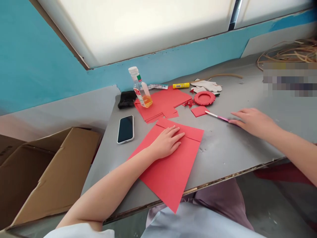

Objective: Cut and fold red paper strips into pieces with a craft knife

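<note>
My left hand [167, 142] lies flat, fingers spread, on a large red paper sheet [170, 175]. Crease or cut lines run across the sheet's far end, and its near corner hangs past the table edge. Off to the right, my right hand [252, 122] closes on a slim knife [220, 117] with a pale blade and pink handle; its far part is hidden under the hand. The tip touches a small red paper stack [198, 111]. Just behind that lie a red pleated paper ring [204, 98] and small red scraps [189, 103].
More red paper [168, 99] lies behind, with a bottle [142, 89] of amber liquid standing on it. Around are a phone [125, 129], black pouch [126, 99], yellow glue stick [181, 85] and white gloves [206, 86]. Cardboard boxes [56, 172] stand left of the table [223, 152].
</note>
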